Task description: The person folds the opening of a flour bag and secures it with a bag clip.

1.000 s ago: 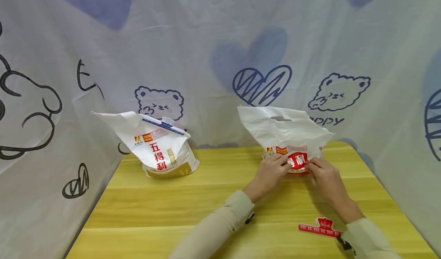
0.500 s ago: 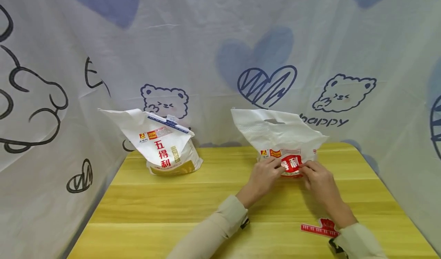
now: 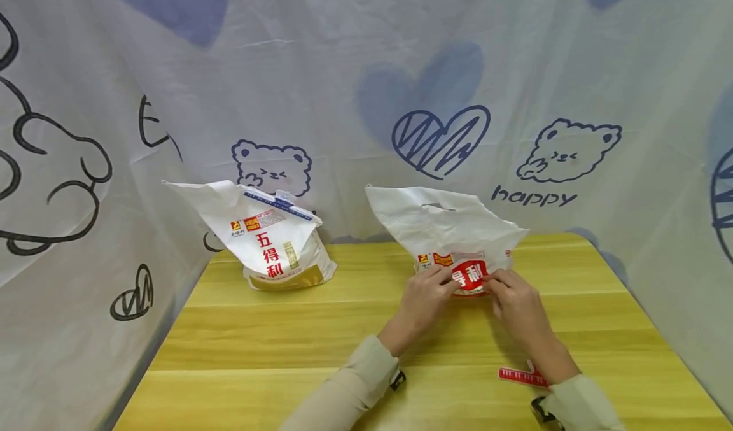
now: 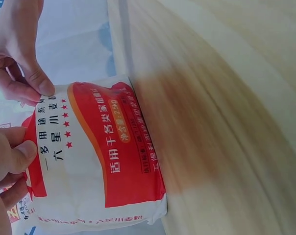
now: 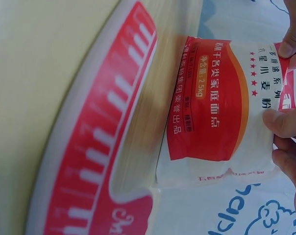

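A white flour bag [image 3: 443, 224] with red print stands on the table toward the right, its flat top spread above the hands and a slot-shaped handle hole in it. My left hand [image 3: 422, 298] pinches the front of this bag on its left side, thumb below and fingers above, as the left wrist view shows. On the right side of the same front, my right hand [image 3: 518, 303] pinches a fold between thumb and fingers. The bag's lower front, a red panel [image 4: 118, 142], faces me in both wrist views.
A second flour bag [image 3: 286, 246] stands at the left, with a blue clip [image 3: 279, 203] across its folded top. A red clip with a piano-key pattern [image 3: 518, 375] lies near the right forearm, partly hidden by it. A printed cloth [image 3: 332, 100] hangs behind the wooden table [image 3: 258, 335].
Both hands and the flour bag they hold have shifted left. The bag's top leans more toward me, so its handle hole looks narrower. The right forearm now covers more of the red clip.
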